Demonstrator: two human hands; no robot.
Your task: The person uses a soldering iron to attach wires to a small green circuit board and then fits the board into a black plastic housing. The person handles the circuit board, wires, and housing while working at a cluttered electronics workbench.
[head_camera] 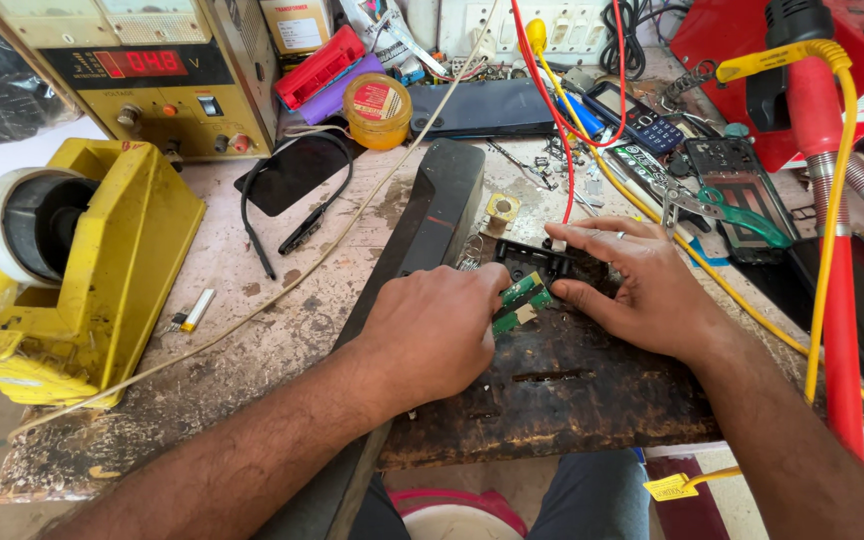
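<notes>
My left hand [430, 330] rests on a scorched dark work board [562, 390], its fingertips closed on a small green circuit board [519, 300]. My right hand [632, 285] lies across from it, thumb against the same green board and fingers pressing a black plastic frame [532, 257] down on the bench. A long black housing [432, 225] runs diagonally under my left wrist. Part of the green board is hidden by my fingers.
A yellow tape dispenser [102, 265] stands at the left and a yellow bench power supply [147, 75] behind it. A round yellow tin [377, 108], phone parts [737, 180], green-handled tweezers [737, 210], red and yellow leads [832, 270] crowd the back and right.
</notes>
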